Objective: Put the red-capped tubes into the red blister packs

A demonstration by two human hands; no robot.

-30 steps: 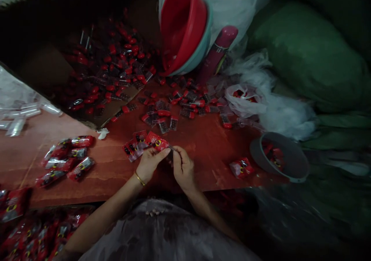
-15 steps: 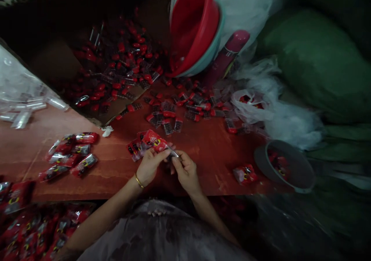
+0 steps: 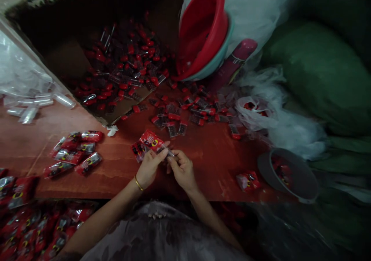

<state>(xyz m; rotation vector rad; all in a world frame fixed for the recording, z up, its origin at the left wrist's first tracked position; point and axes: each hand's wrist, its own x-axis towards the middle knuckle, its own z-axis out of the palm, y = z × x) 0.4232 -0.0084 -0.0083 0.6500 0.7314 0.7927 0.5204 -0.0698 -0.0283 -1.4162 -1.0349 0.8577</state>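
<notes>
My left hand (image 3: pixel 149 167), with a gold bangle at the wrist, pinches a red printed packet (image 3: pixel 151 140) held above the red wooden table (image 3: pixel 121 176). My right hand (image 3: pixel 181 168) is closed on a small clear-wrapped item (image 3: pixel 168 152) pushed against the packet's open end. A couple more red packets (image 3: pixel 136 149) lie under the held one. Loose small red-and-dark items in clear wrap (image 3: pixel 179 114) are scattered on the table just beyond my hands.
A tipped cardboard box (image 3: pixel 121 65) spills more small items at the back. Filled packets (image 3: pixel 75 154) lie at left, more at lower left (image 3: pixel 29 222). Red basin (image 3: pixel 203 33), pink bottle (image 3: pixel 234 62), grey bowl (image 3: pixel 290 174), lone packet (image 3: pixel 247 181), green sacks (image 3: pixel 321 71), clear sleeves (image 3: pixel 34 106).
The view has shifted a little; both hands stay together at the packet. My right hand has brought the small item closer into the packet's opening.
</notes>
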